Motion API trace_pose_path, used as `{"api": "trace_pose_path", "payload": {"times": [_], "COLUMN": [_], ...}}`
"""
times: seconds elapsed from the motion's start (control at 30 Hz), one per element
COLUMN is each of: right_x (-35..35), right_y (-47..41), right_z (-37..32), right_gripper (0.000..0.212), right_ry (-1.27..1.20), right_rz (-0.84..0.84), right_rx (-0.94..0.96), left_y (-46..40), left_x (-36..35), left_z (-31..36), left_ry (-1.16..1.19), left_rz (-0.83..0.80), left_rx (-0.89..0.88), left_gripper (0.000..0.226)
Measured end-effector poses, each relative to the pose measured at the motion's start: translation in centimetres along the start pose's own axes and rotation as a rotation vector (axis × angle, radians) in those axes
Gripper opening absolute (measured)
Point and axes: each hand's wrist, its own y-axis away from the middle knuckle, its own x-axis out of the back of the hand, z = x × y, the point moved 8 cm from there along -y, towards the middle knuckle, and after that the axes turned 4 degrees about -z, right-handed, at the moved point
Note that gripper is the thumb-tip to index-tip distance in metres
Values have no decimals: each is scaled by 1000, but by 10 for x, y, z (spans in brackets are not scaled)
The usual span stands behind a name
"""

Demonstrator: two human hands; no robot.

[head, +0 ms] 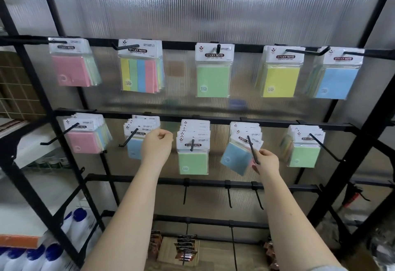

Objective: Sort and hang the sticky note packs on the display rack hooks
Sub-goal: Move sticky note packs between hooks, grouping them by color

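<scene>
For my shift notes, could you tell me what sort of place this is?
Probably a shop or stockroom: sticky note packs hang on a black display rack, with bottles shelved at left.
</scene>
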Motion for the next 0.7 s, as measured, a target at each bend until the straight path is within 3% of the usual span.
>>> {"api": "trace_pose_path", "payload": {"times": [0.17,0.43,0.7], "right_x": [2,17,29], "right_y": [11,34,58], "right_z": [-1,-25,-34], "right_gripper": [26,22,36], "right_ry": [33,181,431], "right_rz": [-22,7,66], "right_rx": [61,225,224], "left_y": [3,16,27], "left_x": [-1,-17,-39], "left_z": [-14,-30,-40], "left_ry": [-12,-94,-11], "left_rz": [-26,-72,-94], "left_rx": [35,63,35], "left_gripper": [15,20,27]}}
